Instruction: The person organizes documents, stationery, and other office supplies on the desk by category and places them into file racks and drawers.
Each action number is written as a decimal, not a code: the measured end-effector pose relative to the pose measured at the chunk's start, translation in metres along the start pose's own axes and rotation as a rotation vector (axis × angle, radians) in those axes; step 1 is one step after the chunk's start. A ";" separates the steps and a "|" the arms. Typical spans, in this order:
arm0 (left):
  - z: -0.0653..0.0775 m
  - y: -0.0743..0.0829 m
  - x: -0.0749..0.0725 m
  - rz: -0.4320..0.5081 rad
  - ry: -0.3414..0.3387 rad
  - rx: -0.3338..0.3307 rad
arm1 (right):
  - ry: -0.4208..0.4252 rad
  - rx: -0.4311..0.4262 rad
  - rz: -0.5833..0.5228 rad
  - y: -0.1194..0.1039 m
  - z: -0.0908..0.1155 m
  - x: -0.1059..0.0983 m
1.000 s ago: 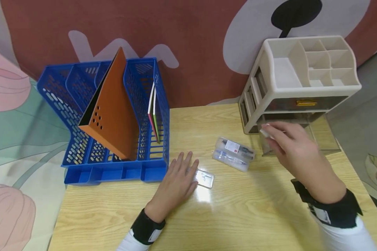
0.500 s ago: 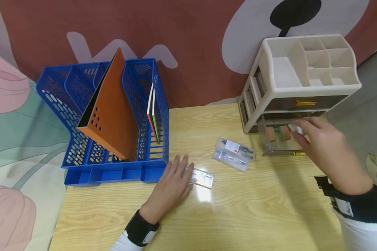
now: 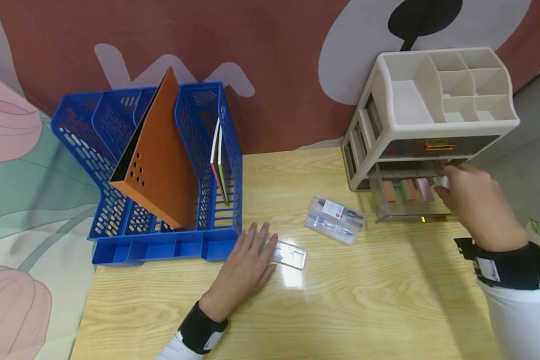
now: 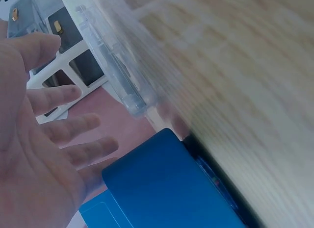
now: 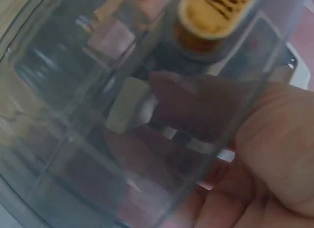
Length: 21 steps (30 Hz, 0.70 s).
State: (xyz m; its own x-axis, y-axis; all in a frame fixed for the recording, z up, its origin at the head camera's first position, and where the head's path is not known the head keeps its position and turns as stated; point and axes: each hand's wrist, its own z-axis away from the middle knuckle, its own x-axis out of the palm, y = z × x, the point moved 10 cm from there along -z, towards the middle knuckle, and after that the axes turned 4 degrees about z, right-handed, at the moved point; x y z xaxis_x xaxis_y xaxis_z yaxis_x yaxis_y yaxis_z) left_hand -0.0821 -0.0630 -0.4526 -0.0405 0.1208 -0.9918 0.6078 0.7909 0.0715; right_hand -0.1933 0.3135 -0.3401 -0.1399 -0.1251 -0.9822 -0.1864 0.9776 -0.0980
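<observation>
My right hand (image 3: 483, 205) reaches into the pulled-out clear drawer (image 3: 387, 218) of the white desk organizer (image 3: 405, 131) and pinches a small white eraser (image 3: 442, 182). Through the drawer wall, the right wrist view shows this eraser (image 5: 131, 105) between thumb and finger. To its left in the drawer lie a pink eraser (image 3: 425, 190), an orange-and-green eraser (image 3: 407, 190) and an orange eraser (image 3: 389, 191). My left hand (image 3: 243, 272) rests on the table with fingers extended, at the left end of a flat clear case (image 3: 290, 255) holding small metal pieces.
A clear pen case (image 3: 335, 220) with a label lies mid-table. On the left stands a blue file rack (image 3: 164, 247) holding an orange folder (image 3: 162, 165) and thin booklets (image 3: 219, 162). Above the pulled-out drawer is a shut drawer with a gold handle (image 3: 439, 146).
My right hand has moved right, from the drawer's left side to beside the pink eraser, carrying the white eraser. The erasers in the drawer came into sight. My left hand shifted slightly left.
</observation>
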 end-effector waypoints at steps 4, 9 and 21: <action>0.000 0.000 0.001 0.003 -0.005 -0.001 | -0.085 0.024 -0.032 0.009 -0.006 0.011; 0.001 -0.001 0.002 -0.002 -0.012 -0.003 | -0.152 0.059 -0.034 0.019 -0.011 0.023; -0.002 0.002 0.001 0.030 0.013 -0.006 | -0.194 0.084 -0.008 0.022 -0.014 0.034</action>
State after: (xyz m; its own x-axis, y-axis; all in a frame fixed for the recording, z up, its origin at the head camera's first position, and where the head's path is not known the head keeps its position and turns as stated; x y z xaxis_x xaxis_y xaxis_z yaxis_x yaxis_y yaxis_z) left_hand -0.0823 -0.0599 -0.4537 -0.0322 0.1526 -0.9878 0.6037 0.7906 0.1024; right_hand -0.2158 0.3285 -0.3732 0.0529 -0.1063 -0.9929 -0.1038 0.9884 -0.1113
